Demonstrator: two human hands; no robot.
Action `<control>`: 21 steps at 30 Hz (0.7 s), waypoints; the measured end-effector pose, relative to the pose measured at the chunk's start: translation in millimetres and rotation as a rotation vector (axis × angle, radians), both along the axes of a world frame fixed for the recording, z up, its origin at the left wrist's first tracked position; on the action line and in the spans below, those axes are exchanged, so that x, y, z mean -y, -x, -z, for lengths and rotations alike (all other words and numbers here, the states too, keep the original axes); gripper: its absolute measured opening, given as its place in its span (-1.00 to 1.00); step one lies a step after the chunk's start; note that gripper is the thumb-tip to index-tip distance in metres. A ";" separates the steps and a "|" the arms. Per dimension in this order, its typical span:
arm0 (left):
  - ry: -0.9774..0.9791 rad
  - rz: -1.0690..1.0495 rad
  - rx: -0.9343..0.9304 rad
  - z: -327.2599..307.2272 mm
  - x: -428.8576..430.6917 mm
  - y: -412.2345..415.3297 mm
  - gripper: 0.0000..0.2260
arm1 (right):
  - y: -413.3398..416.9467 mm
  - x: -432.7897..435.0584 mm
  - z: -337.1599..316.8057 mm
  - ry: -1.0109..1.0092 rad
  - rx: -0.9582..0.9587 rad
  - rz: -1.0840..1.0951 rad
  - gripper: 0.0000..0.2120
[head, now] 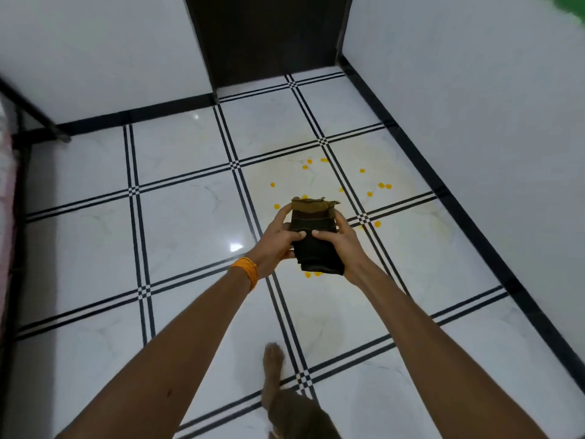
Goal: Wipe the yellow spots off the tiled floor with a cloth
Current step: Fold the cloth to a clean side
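A folded dark cloth [316, 248] with a yellow-stained top edge is held in the air between both hands, above the white tiled floor [177, 223]. My left hand [275, 245] grips its left side and my right hand [343, 245] grips its right side. Several yellow spots [384, 186] are scattered on the tiles beyond and to the right of the cloth. Two more yellow spots [308, 274] peek out just under its lower edge. A faint yellowish smear surrounds the spotted area.
My bare foot [273, 365] stands on the floor below the arms. A dark door [269, 36] closes the far corner between white walls with black skirting. A metal frame leg [34, 112] and pink bedding [4, 217] sit at the left edge.
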State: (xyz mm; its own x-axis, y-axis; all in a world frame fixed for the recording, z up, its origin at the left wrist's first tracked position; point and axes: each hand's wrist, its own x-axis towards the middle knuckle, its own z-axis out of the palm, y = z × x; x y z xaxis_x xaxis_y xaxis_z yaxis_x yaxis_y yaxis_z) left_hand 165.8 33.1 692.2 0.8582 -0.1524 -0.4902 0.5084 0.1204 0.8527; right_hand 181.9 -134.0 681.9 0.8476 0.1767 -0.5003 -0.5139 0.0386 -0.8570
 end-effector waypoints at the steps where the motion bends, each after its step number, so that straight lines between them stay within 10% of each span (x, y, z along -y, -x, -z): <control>1: -0.015 0.004 -0.015 8.6 -8.8 -10.5 -0.41 | -7.3 -9.8 9.3 0.006 -0.011 0.015 -0.51; 21: -0.047 0.491 -0.346 397.8 -119.9 -132.9 -0.49 | -59.5 -132.7 400.4 -0.204 -0.448 0.630 -0.57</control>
State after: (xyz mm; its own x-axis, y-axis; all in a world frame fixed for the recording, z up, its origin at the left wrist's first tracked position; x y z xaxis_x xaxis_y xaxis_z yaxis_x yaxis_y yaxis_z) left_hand 298.7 153.0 294.4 0.4824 -0.4622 -0.7441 0.7437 -0.2327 0.6267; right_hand 241.4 -1.4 281.5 0.5447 -0.1440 -0.8262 -0.6369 0.5699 -0.5192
